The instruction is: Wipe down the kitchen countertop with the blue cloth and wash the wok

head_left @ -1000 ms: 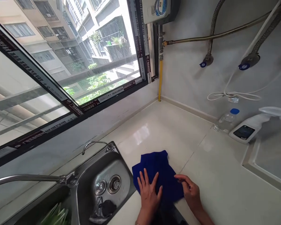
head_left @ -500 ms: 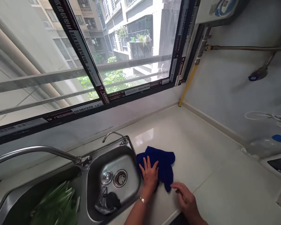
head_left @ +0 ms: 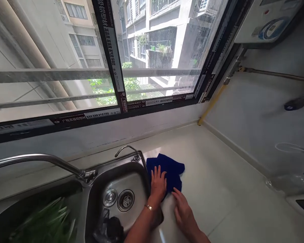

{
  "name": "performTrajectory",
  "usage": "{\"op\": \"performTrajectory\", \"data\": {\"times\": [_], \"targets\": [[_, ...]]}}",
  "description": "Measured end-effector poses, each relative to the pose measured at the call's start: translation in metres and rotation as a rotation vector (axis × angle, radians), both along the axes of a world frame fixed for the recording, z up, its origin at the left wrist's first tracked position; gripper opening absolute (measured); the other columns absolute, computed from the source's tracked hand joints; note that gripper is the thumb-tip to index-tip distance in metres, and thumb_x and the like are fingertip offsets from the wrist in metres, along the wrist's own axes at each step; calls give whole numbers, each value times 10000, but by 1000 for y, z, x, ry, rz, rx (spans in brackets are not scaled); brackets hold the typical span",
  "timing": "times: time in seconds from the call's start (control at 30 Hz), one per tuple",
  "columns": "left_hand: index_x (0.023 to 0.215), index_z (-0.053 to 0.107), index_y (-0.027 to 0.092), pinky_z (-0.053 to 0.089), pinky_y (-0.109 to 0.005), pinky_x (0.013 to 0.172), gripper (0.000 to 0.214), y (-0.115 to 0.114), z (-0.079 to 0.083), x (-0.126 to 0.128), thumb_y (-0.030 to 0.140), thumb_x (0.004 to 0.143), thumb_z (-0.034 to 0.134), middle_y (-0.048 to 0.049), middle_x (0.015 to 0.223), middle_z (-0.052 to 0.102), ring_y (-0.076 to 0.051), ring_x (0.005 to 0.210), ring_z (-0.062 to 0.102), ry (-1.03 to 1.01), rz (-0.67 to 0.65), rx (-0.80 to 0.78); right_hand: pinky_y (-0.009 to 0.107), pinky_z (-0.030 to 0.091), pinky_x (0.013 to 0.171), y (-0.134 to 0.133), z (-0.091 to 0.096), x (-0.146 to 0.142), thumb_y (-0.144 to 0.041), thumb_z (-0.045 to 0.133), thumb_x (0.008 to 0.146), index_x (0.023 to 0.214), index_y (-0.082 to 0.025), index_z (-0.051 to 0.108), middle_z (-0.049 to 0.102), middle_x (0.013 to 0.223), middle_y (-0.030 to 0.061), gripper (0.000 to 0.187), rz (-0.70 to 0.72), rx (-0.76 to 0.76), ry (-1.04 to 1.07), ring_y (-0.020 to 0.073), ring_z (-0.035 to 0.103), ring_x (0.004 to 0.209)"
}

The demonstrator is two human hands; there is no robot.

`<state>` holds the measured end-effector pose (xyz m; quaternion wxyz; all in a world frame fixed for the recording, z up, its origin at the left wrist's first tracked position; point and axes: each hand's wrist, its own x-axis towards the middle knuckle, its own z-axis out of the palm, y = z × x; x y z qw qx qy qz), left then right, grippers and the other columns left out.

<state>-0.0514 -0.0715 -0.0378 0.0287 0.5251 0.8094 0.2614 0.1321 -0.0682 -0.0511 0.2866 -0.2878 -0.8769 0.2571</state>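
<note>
A dark blue cloth lies crumpled on the pale countertop, right beside the sink's rim. My left hand rests flat on its left part with the fingers spread, a bracelet at the wrist. At the cloth's lower edge is my right hand, its fingertips touching or nearly touching the fabric, fingers stretched out and loosely together. Neither hand grips the cloth.
The steel sink basin holds a drain strainer and a dark plastic bag. Leafy greens fill the left basin. A large faucet and a small tap stand behind. A yellow pipe rises at the corner.
My right hand has moved left to the cloth's lower edge, and that edge has been drawn in. My left hand stays flat on the cloth. The camera view has shifted.
</note>
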Motion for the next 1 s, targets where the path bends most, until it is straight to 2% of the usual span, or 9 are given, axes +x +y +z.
{"op": "performTrajectory", "data": {"times": [0.13, 0.3, 0.4, 0.5, 0.57, 0.63, 0.8, 0.87, 1.0], "targets": [[1196, 622, 199, 327, -658, 1191, 327, -35, -1, 26, 206, 886, 519, -142, 1579, 432, -359, 1508, 311, -167, -54, 6, 549, 476, 1138, 6, -14, -3, -71, 407, 835, 1369, -186, 543, 540, 1476, 137, 563, -75, 33, -46, 282, 488, 1401], [1142, 619, 173, 343, -597, 1173, 427, -60, 7, 34, 39, 794, 411, -145, 1383, 594, -319, 1355, 474, -465, 70, -41, 519, 505, 1118, 3, -27, -6, -86, 430, 814, 1317, -200, 587, 532, 1487, 119, 540, 48, -7, -33, 284, 501, 1390], [1133, 608, 202, 411, -508, 1112, 447, -72, 12, 36, 54, 736, 466, -114, 1270, 637, -294, 1225, 537, -586, 117, -50, 494, 524, 1101, -1, -33, -3, -110, 431, 831, 1360, -221, 544, 513, 1503, 106, 552, 70, -68, 3, 275, 515, 1379], [1149, 552, 227, 490, -412, 1004, 418, -87, 16, 39, 139, 741, 526, -63, 1121, 680, -238, 1062, 613, -789, 126, -40, 541, 514, 1094, -4, -33, 0, -161, 441, 875, 1387, -222, 508, 505, 1504, 123, 520, 84, -82, 62, 298, 529, 1361], [1178, 498, 216, 536, -346, 881, 384, -101, 22, 40, 229, 795, 511, -45, 1044, 685, -200, 958, 643, -928, 118, -29, 600, 480, 1103, -6, -26, 2, -234, 501, 890, 1359, -225, 538, 524, 1485, 134, 470, 90, -85, 100, 339, 520, 1364], [1183, 469, 200, 540, -306, 803, 367, -116, 33, 39, 308, 832, 486, -45, 1018, 674, -180, 905, 644, -1079, 116, 14, 612, 449, 1124, -11, -11, 5, -319, 582, 888, 1360, -242, 551, 533, 1484, 131, 479, 113, -170, 116, 359, 499, 1382], [1161, 507, 220, 502, -308, 819, 479, -141, 61, 41, 439, 763, 659, -29, 1003, 652, -179, 885, 620, -1525, 171, 211, 456, 532, 1065, -31, 36, 7, -418, 572, 943, 1526, -286, 404, 516, 1515, 129, 621, 267, -750, 116, 296, 528, 1370], [1182, 515, 233, 491, -329, 891, 539, -140, 65, 46, 478, 738, 697, -40, 1046, 658, -200, 957, 619, -1486, 218, 197, 454, 542, 1041, -38, 47, 3, -486, 568, 932, 1507, -270, 446, 587, 1442, 139, 627, 254, -846, 100, 292, 575, 1321], [1113, 545, 222, 484, -359, 954, 542, -131, 60, 53, 595, 735, 656, -78, 1099, 670, -240, 1046, 613, -1375, 327, 169, 482, 535, 1040, -45, 53, -7, -606, 653, 809, 1373, -238, 607, 714, 1232, 129, 676, 134, -768, 0, 317, 637, 1221]]}}
